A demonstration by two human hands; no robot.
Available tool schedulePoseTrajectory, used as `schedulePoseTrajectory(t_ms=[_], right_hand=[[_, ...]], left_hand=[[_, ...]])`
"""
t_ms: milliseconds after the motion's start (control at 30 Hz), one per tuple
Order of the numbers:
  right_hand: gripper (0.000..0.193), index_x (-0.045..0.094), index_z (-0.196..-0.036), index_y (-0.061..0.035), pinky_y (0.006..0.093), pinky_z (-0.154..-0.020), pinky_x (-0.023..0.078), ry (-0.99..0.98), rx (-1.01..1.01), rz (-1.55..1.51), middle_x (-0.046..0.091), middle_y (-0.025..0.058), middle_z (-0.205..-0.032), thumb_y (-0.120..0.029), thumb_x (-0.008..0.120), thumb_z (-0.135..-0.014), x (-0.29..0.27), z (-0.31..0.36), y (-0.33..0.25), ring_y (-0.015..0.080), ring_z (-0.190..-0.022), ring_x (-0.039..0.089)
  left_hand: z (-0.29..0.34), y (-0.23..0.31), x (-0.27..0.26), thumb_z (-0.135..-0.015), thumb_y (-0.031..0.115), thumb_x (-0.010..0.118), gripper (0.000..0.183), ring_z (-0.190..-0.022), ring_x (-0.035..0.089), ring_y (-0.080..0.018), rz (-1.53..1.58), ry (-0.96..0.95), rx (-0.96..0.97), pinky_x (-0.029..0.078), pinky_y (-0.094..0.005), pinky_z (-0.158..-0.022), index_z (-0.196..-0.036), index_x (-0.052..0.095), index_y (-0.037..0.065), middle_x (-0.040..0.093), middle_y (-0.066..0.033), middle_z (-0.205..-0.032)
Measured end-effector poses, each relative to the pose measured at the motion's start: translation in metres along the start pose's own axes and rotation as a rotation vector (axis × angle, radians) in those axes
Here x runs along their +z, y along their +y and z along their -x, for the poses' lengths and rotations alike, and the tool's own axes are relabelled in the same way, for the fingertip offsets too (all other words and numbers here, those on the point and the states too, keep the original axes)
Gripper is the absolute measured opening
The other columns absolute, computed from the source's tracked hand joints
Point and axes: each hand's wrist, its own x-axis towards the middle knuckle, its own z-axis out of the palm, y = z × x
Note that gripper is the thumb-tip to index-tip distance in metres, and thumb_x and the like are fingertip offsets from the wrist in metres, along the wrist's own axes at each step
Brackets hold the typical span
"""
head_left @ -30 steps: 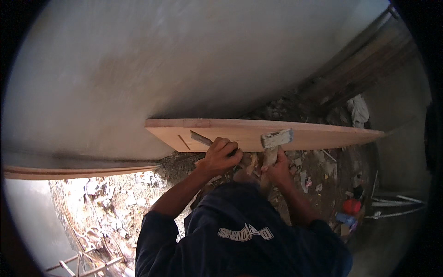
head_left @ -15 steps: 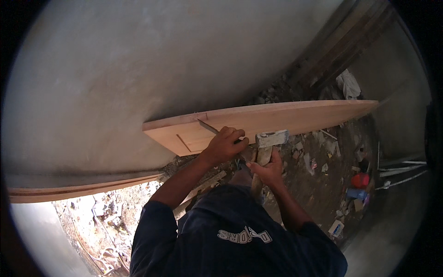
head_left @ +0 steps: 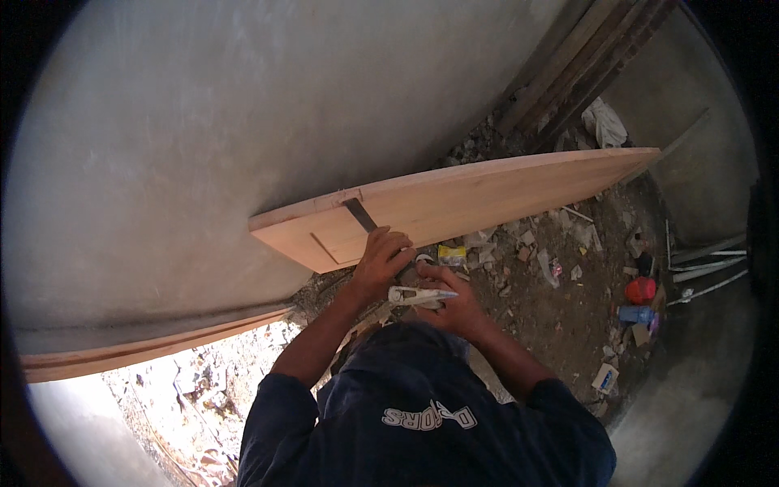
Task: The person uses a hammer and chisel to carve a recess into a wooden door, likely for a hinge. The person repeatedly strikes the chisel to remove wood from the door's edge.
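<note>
Wooden board (head_left: 487, 195) has recess lines marked, cutting not begun I think; my left hand (head_left: 380, 261) grips the dark blade (head_left: 358, 214), right hand (head_left: 454, 304) closed on white tool (head_left: 418, 295).

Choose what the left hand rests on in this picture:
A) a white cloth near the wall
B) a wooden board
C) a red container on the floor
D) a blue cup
B: the left hand lies on the near edge of the board, by a dark flat tool set across it.
</note>
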Motion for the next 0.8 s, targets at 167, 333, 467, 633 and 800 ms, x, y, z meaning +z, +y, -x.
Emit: schedulePoseTrajectory(t_ms=[167, 333, 467, 633, 800], right_hand=[[0.041, 0.071, -0.110, -0.0068, 0.0404, -0.090, 0.057, 0.020, -0.257, 0.210, 0.063, 0.0170, -0.124, -0.011, 0.087, -0.073, 0.013, 0.013, 0.006, 0.0330, -0.110, 0.068], [0.042, 0.072, -0.105, -0.0073, 0.0426, -0.084, 0.058, 0.050, -0.259, 0.222, 0.065, 0.0156, -0.120, -0.013, 0.090, -0.068, 0.032, 0.020, 0.006, 0.0348, -0.106, 0.068], [0.044, 0.072, -0.104, -0.0071, 0.0421, -0.081, 0.058, 0.059, -0.317, 0.238, 0.065, 0.0158, -0.121, -0.014, 0.092, -0.065, 0.037, 0.016, 0.005, 0.0342, -0.103, 0.068], [0.047, 0.072, -0.105, -0.0061, 0.0403, -0.077, 0.059, 0.066, -0.332, 0.237, 0.064, 0.0162, -0.123, -0.012, 0.092, -0.064, 0.044, 0.023, 0.002, 0.0331, -0.104, 0.068], [0.047, 0.072, -0.106, -0.0053, 0.0410, -0.075, 0.059, 0.052, -0.215, 0.129, 0.063, 0.0174, -0.126, -0.011, 0.092, -0.064, 0.050, 0.026, -0.006, 0.0317, -0.105, 0.067]], left_hand=[[0.018, 0.006, 0.006, -0.075, 0.017, 0.082, 0.034, -0.120, 0.061, -0.0316, -0.096, -0.031, -0.030, 0.031, -0.0579, -0.117, -0.103, 0.066, 0.007, 0.063, -0.0105, -0.111], [0.031, 0.002, 0.007, -0.070, 0.016, 0.079, 0.030, -0.125, 0.061, -0.0338, -0.098, -0.007, -0.047, 0.025, -0.0642, -0.121, -0.096, 0.067, 0.006, 0.066, -0.0117, -0.110], [0.036, 0.001, 0.008, -0.074, 0.014, 0.076, 0.025, -0.126, 0.060, -0.0357, -0.063, 0.042, -0.046, 0.022, -0.0657, -0.122, -0.095, 0.065, 0.006, 0.065, -0.0121, -0.108], [0.044, -0.002, 0.004, -0.076, 0.015, 0.074, 0.024, -0.124, 0.061, -0.0365, -0.069, -0.011, -0.012, 0.023, -0.0659, -0.121, -0.096, 0.064, 0.005, 0.065, -0.0124, -0.104], [0.039, 0.003, -0.007, -0.076, 0.012, 0.074, 0.024, -0.121, 0.062, -0.0365, -0.015, -0.020, -0.064, 0.025, -0.0652, -0.121, -0.097, 0.064, 0.004, 0.064, -0.0121, -0.103]])
